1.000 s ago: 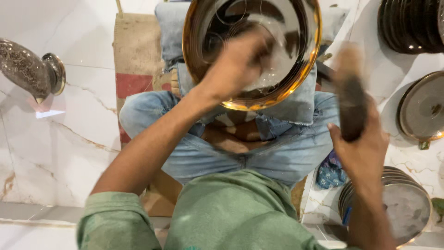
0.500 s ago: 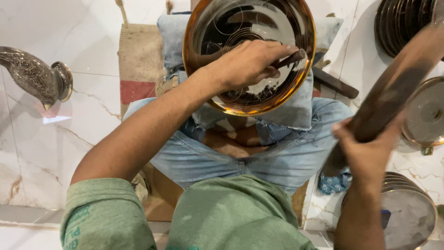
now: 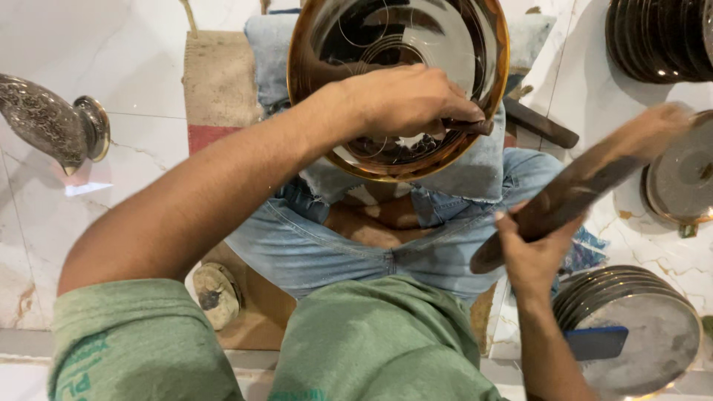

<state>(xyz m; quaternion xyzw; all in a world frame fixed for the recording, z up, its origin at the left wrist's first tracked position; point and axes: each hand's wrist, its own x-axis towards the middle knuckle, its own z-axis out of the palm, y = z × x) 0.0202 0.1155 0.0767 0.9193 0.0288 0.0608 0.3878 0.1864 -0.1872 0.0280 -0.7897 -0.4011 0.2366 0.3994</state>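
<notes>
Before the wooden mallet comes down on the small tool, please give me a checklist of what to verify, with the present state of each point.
1. Left hand grips the thin dark chisel-like tool inside the round shiny brass-rimmed metal plate: ok.
2. Tool tip touches the plate surface: cannot tell, the hand hides it.
3. Right hand holds the long dark wooden mallet raised beside the plate: ok.
4. Plate rests on the blue-grey cloth cushion over the legs: ok.
5. Mallet head lined up with the tool: cannot tell, it is blurred.
</notes>
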